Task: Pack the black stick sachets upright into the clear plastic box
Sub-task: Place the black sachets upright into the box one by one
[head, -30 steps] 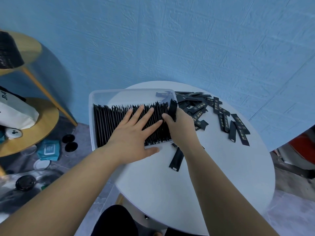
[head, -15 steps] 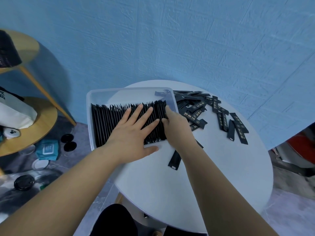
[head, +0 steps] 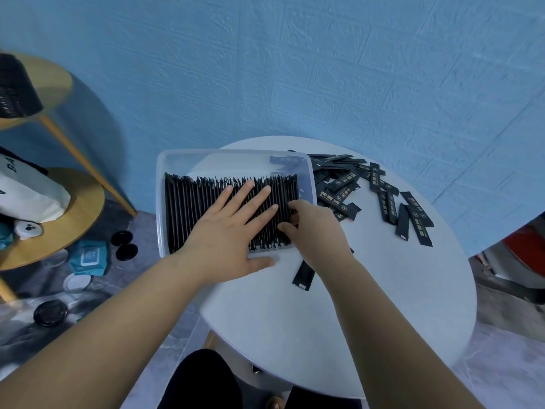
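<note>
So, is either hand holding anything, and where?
Left hand presses flat on packed sachets, holding nothing; right hand, curled at the row's end: cannot tell.

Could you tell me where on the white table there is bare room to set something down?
Free: the table, near and right, from the lone sachet to the edge; also the far left strip of the box behind the packed row. Crowded: loose sachets right of the box.

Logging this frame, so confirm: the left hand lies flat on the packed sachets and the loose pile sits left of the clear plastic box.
Wrong side. In the head view the loose pile sits right of the clear plastic box; the left hand lies flat on the packed sachets.
</note>
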Available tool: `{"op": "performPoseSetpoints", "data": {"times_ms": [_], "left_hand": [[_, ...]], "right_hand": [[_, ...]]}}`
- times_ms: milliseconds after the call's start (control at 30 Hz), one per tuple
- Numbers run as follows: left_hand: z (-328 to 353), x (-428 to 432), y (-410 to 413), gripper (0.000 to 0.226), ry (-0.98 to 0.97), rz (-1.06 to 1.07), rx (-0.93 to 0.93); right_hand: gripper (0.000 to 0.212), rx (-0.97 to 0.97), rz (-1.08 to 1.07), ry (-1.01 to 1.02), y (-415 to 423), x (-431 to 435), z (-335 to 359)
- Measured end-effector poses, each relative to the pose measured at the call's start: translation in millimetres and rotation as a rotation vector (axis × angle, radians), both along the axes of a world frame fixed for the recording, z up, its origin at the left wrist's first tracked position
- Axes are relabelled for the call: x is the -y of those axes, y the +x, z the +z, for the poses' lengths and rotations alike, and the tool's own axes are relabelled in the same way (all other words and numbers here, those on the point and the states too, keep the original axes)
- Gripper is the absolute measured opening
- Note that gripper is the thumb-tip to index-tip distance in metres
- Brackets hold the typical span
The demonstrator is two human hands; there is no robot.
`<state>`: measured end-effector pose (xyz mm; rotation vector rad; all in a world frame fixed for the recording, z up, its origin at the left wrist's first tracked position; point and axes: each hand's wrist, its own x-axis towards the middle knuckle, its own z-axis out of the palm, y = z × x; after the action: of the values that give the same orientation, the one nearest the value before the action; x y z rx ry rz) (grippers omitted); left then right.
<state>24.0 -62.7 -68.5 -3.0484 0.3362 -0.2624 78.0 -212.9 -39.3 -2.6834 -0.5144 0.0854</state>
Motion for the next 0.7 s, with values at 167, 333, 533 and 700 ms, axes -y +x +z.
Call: {"op": "performPoseSetpoints", "data": {"times_ms": [167,333,533,700], "left_hand": [[7.8,18.4,9.1,0.106,0.058,0.0,-0.037],[5.2,30.4,11.7,0.098,0.13,0.094,-0.06],[5.3,32.9,13.0,0.096,0.078,0.104,-0.071],[3.7,28.5,13.4,0.091,0.047,0.098,-0.05]], "right_hand": [[0.032,-0.037,-0.003,0.073,-0.8,6.9,0.7],[0.027,-0.028,0.01,0.096,-1.9,11.7,-1.3],[0.026,-0.04,0.016,0.113,1.4,13.5,-0.9],[0.034,-0.083,0.014,0.136,1.7,13.1,2.8]]}}
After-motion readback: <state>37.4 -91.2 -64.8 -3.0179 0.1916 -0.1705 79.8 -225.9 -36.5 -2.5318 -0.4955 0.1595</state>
